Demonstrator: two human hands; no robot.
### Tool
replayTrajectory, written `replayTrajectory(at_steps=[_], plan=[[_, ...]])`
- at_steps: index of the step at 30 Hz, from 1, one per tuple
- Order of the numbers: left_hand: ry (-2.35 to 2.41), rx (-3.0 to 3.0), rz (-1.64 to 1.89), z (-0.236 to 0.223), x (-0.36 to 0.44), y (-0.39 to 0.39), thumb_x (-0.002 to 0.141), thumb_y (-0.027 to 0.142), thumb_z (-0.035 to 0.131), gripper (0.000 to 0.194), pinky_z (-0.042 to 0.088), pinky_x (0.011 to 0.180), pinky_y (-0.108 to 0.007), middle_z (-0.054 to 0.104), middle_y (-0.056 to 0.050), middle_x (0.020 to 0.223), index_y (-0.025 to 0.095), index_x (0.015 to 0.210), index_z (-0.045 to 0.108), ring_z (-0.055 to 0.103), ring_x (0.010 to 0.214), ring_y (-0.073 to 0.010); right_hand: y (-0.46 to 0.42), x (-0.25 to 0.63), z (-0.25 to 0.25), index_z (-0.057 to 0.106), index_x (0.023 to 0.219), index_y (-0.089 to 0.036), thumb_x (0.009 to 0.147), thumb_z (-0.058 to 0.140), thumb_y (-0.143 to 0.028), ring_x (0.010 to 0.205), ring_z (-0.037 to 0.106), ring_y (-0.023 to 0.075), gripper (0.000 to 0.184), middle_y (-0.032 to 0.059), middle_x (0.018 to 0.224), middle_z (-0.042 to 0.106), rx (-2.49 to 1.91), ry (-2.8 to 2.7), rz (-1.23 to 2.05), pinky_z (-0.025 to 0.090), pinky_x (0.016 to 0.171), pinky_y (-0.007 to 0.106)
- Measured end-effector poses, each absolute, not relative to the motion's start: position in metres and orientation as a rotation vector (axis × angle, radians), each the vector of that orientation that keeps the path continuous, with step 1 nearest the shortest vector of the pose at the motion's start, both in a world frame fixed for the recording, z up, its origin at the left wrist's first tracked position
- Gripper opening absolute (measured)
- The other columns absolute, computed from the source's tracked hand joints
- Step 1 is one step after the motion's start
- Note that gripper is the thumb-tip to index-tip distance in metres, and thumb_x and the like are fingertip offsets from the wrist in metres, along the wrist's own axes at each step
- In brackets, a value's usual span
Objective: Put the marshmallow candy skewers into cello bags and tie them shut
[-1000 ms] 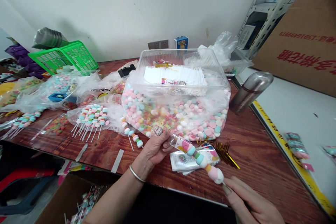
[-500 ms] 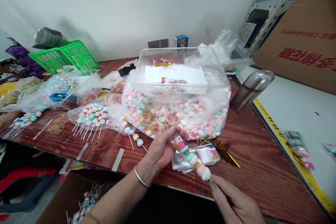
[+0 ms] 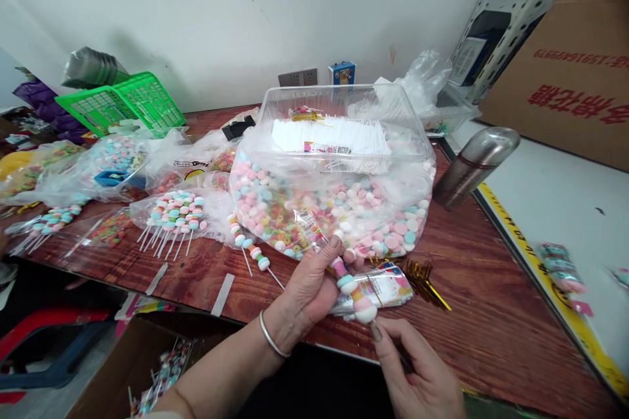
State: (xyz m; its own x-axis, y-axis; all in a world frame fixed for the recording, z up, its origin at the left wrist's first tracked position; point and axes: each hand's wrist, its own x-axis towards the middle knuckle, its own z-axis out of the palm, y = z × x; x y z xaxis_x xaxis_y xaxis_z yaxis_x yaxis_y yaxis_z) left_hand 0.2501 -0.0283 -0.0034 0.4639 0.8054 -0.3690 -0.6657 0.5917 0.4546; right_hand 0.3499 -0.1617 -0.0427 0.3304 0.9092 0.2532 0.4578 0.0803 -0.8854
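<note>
My left hand (image 3: 314,281), with a silver bangle on the wrist, grips a clear printed wrapper (image 3: 308,226) around the upper end of a marshmallow skewer (image 3: 347,283). White, pink, orange and blue marshmallows run down toward my right hand (image 3: 417,366), whose thumb and finger pinch the skewer's lower end. The stick itself is hardly visible there. Beneath the skewer lies a stack of printed wrappers (image 3: 388,288), beside gold twist ties (image 3: 425,281). Two finished-looking skewers (image 3: 256,255) rest on the table to the left of my hands.
A big bag of marshmallows (image 3: 393,229) stands behind my hands, with a clear tub (image 3: 413,124) of white sticks on top. A steel flask (image 3: 474,167) is at right. Bundled skewers (image 3: 177,213) lie left. A cardboard box (image 3: 113,366) holding skewers sits below the table edge.
My right hand has moved left and slightly up with the skewer's lower end. More of the skewer now sits inside the wrapper, near my left hand.
</note>
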Motion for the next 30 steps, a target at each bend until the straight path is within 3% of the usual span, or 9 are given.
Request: replayTrajectory(at_steps=[4,6,9,12,14,16,19,24,30], plan=[[0.624,0.242,0.899,-0.004,0.251,-0.03,0.067,0.026,0.084,0.029,0.055,0.07,-0.027,0.053,0.002,0.066,0.012,0.074,0.06,0.054,0.063,-0.009,-0.162,0.35,-0.046,0.068,0.095,-0.021,0.089,0.059,-0.021,0.068,0.065,0.0128,0.011,0.0012,0.077,0.068,-1.562,-1.397,0.12,0.046,0.07,0.02],[0.625,0.228,0.889,-0.004,0.252,-0.031,0.068,0.026,0.083,0.028,0.055,0.072,-0.028,0.053,0.002,0.067,0.012,0.075,0.059,0.055,0.063,-0.0093,-0.161,0.349,-0.047,0.068,0.094,-0.021,0.088,0.059,-0.024,0.066,0.064,0.0135,0.011,0.0016,0.076,0.068,-1.583,-1.403,0.135,0.046,0.066,0.021],[0.584,0.248,0.865,-0.004,0.25,-0.031,0.073,0.027,0.079,0.025,0.054,0.075,-0.03,0.053,0.002,0.069,0.012,0.078,0.06,0.055,0.063,-0.0093,-0.159,0.347,-0.047,0.066,0.083,-0.02,0.09,0.056,-0.039,0.057,0.057,0.0132,0.022,0.0011,0.067,0.062,-1.567,-1.172,0.622,0.043,0.055,0.022],[0.479,0.291,0.825,-0.002,0.248,-0.033,0.078,0.031,0.074,0.023,0.053,0.078,-0.032,0.051,0.003,0.07,0.013,0.083,0.061,0.054,0.065,-0.0097,-0.156,0.342,-0.047,0.057,0.069,-0.019,0.085,0.057,-0.056,0.044,0.033,0.007,0.041,-0.0046,0.055,0.042,-1.37,-0.695,1.229,0.027,0.041,0.019],[0.418,0.297,0.803,-0.002,0.247,-0.034,0.079,0.036,0.073,0.026,0.052,0.079,-0.033,0.049,0.003,0.069,0.014,0.084,0.06,0.054,0.066,-0.0105,-0.154,0.338,-0.046,0.053,0.066,-0.018,0.082,0.061,-0.06,0.042,0.02,0.0043,0.045,-0.0091,0.051,0.029,-1.214,-0.457,1.467,0.018,0.04,0.018],[0.387,0.286,0.784,-0.002,0.247,-0.034,0.079,0.039,0.072,0.028,0.051,0.08,-0.033,0.048,0.003,0.068,0.014,0.083,0.059,0.053,0.067,-0.0112,-0.153,0.335,-0.046,0.054,0.068,-0.018,0.081,0.063,-0.058,0.042,0.016,0.0034,0.043,-0.0108,0.051,0.024,-1.132,-0.365,1.553,0.018,0.041,0.018],[0.408,0.268,0.773,-0.002,0.248,-0.033,0.081,0.037,0.071,0.026,0.05,0.08,-0.033,0.047,0.003,0.068,0.015,0.08,0.058,0.053,0.067,-0.0111,-0.154,0.335,-0.047,0.057,0.072,-0.018,0.084,0.061,-0.054,0.043,0.025,0.0045,0.039,-0.0075,0.055,0.036,-1.182,-0.502,1.413,0.024,0.042,0.019],[0.457,0.245,0.777,-0.002,0.249,-0.031,0.083,0.036,0.069,0.024,0.049,0.079,-0.032,0.05,0.002,0.068,0.015,0.079,0.057,0.053,0.067,-0.0112,-0.153,0.339,-0.053,0.061,0.082,-0.02,0.091,0.057,-0.029,0.063,0.055,0.0106,0.013,-0.0012,0.071,0.058,-1.463,-1.162,0.653,0.042,0.061,0.02],[0.476,0.24,0.766,-0.006,0.255,-0.04,0.08,0.04,0.071,0.029,0.049,0.076,-0.03,0.052,0.002,0.067,0.014,0.077,0.059,0.054,0.065,-0.0109,-0.146,0.336,-0.057,0.063,0.093,-0.02,0.088,0.058,-0.014,0.071,0.063,0.0122,0.009,0.0007,0.078,0.064,-1.456,-1.363,0.134,0.046,0.072,0.02]])
